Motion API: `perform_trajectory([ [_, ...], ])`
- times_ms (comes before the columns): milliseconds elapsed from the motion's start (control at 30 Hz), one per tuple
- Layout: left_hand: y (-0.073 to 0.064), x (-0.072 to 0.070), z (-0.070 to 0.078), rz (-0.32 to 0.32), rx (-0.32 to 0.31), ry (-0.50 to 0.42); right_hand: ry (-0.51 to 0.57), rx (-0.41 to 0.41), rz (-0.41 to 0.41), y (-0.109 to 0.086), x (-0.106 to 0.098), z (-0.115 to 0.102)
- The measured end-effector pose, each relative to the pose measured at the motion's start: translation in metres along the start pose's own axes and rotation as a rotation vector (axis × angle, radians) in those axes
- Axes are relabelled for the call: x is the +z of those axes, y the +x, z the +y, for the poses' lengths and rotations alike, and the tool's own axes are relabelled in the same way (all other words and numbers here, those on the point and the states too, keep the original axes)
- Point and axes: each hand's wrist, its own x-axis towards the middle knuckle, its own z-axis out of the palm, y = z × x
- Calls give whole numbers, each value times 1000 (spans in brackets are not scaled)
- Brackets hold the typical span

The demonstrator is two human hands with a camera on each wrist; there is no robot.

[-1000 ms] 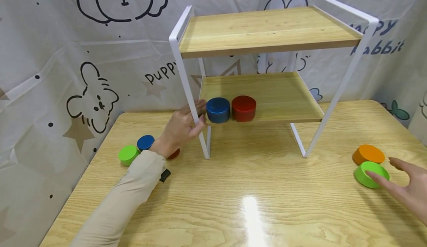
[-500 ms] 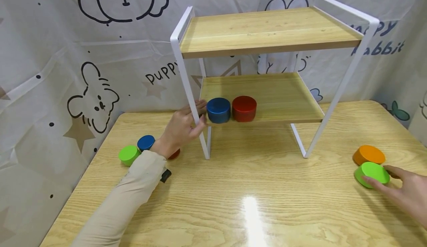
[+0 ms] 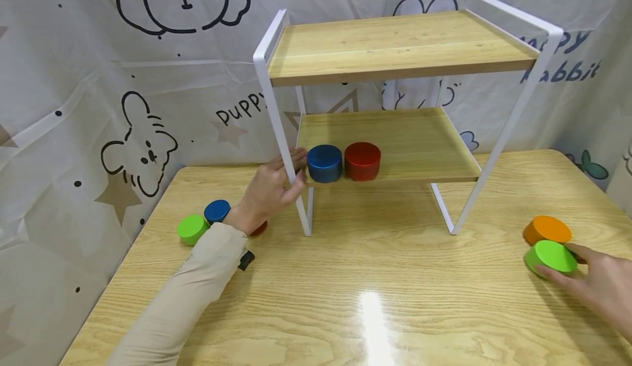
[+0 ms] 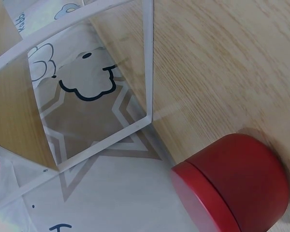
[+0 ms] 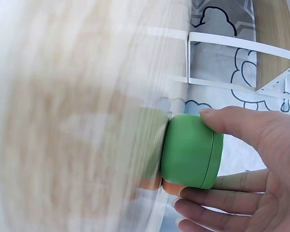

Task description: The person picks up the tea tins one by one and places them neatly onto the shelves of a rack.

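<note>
1. So, the right hand is off to the right of the rack and a bit in front of it; its grip is snug on a green tub, thumb on one side and fingers on the other; the tub itself sits on the surface.
2. There's an orange tub just behind that green one, also right of the rack; in the right wrist view only a little strip of it peeks out past the green.
3. The left hand is at the rack's left front post; fingers look pretty straight and reach behind the post, thumb lower down; I'd call that grip loose and wide.
4. Next to those fingertips, on the left front of the rack's lower shelf, stands a blue tub; a red tub is just to its right, both upright.
5. Left of the rack, down on the surface, you've got a second green tub, a second blue tub and a second red tub; the left arm hides most of that red one in the head view, but the left wrist view catches way more of it.
6. Behind the rack hangs a pale cloth with cartoon animals and "PUPPY" lettering.
</note>
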Motion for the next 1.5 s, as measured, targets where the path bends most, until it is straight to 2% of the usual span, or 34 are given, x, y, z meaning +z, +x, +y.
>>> perform_trajectory([
  [300,-1,0,0,-1,-13,-9,33,-40,58,2,2,0],
  [700,0,0,0,-1,1,1,78,3,-17,3,0,2],
  [967,0,0,-1,7,12,-2,132,-14,35,4,4,3],
  [1267,-1,-1,0,2,-10,3,99,-92,61,1,-11,-10],
  [1500,0,-1,1,1,-8,1,90,-118,72,1,-21,-20],
])
